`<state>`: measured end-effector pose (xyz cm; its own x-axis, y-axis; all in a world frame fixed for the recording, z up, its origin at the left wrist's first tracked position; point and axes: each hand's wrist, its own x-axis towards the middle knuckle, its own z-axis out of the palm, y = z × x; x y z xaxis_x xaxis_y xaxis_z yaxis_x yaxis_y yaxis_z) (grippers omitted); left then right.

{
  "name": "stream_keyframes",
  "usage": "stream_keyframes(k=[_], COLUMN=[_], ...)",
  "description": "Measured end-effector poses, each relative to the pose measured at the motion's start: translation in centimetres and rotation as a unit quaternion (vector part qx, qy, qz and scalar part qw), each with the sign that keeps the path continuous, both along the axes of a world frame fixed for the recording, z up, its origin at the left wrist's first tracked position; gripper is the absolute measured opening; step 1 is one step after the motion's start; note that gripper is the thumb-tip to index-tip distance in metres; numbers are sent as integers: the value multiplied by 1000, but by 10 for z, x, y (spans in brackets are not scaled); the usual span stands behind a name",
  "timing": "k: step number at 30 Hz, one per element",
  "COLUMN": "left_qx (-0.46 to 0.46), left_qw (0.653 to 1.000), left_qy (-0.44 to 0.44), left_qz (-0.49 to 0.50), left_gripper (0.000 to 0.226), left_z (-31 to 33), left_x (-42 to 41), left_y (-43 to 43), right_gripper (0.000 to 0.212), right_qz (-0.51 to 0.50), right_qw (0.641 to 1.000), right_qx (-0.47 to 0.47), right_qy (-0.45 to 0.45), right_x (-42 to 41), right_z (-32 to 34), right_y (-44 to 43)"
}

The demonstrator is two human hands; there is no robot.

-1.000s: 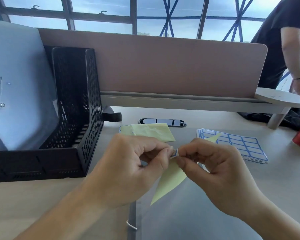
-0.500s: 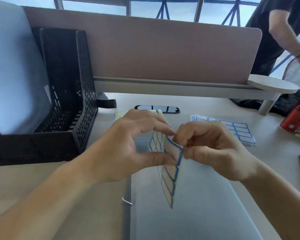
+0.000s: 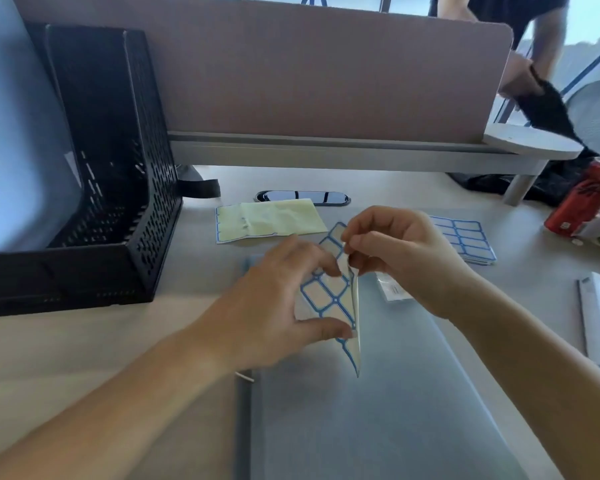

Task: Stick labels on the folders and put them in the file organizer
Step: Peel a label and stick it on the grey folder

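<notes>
At nine o'clock on the pale desk [image 3: 84, 358] stands the black mesh file organizer [image 3: 125, 209], and a blue-grey upright folder [image 3: 21, 150] already leans inside it against the far-left wall. Behind it, a brown partition [image 3: 326, 71] runs across at twelve o'clock. Just below the partition lies a dark oval cable port [image 3: 302, 197], and just nearer than that a spent yellow backing sheet [image 3: 270, 221] lies flat. At the centre, the left hand [image 3: 270, 313] holds the label sheet [image 3: 329, 296] on its edge above the desk. Its thumb is under the sheet's lower border, its forefinger is on the upper part, and the other fingers are loosely curled. The sheet's blue-bordered labels face the left hand, and its lowest corner points toward six o'clock. The right hand [image 3: 405, 258], at one o'clock of the left, pinches the sheet's top corner between thumb and forefinger. Whether it grips a single label or the backing as well cannot be told. Beneath both hands a translucent grey flat folder [image 3: 378, 427] lies on the desk and reaches to six o'clock. At two o'clock of the right hand rests a stack of label sheets [image 3: 468, 237]. A red can [image 3: 582, 199] lies tilted at three o'clock near the edge, and another person [image 3: 506, 12] stands beyond the partition at one o'clock.
</notes>
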<state>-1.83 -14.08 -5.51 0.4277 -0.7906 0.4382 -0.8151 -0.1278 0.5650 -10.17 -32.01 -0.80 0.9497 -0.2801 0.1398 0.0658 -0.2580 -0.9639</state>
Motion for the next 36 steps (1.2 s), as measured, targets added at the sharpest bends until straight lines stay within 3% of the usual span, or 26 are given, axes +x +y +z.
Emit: stream_keyframes(k=[3, 6, 9, 14, 22, 24, 26, 29, 33, 36], left_qx=[-61, -115, -164, -172, -243, -255, -258, -257, -255, -241], left_qw=[998, 993, 986, 983, 964, 959, 958, 958, 947, 942], left_qy=[-17, -25, -22, -62, -95, -88, -62, 62, 189, 233], left_qz=[-1, 17, 19, 23, 56, 84, 111, 113, 48, -1], left_gripper=[72, 78, 66, 47, 14, 12, 16, 15, 7, 10], left_z=[2, 2, 5, 4, 10, 15, 22, 35, 49, 54], left_x=[1, 0, -1, 2, 12, 11, 6, -8, -25, -30], left_y=[0, -2, -2, 0, 2, 4, 6, 7, 7, 8], right_gripper=[12, 12, 18, 31, 24, 18, 14, 12, 15, 20], right_qz=[32, 77, 110, 133, 118, 89, 53, 6, -16, -16], right_qw=[999, 993, 987, 982, 984, 988, 985, 952, 909, 896], right_qx=[14, 41, 64, 107, 111, 74, -28, -181, -259, -292], right_qy=[-29, -74, -103, -81, -70, -105, -160, -247, -325, -334], right_x=[0, -1, -3, -4, -6, -7, -9, -12, -18, -22], right_z=[-1, -3, -6, -10, -2, 0, 2, 4, 14, 19], right_y=[5, 13, 20, 23, 14, 15, 17, 22, 26, 25])
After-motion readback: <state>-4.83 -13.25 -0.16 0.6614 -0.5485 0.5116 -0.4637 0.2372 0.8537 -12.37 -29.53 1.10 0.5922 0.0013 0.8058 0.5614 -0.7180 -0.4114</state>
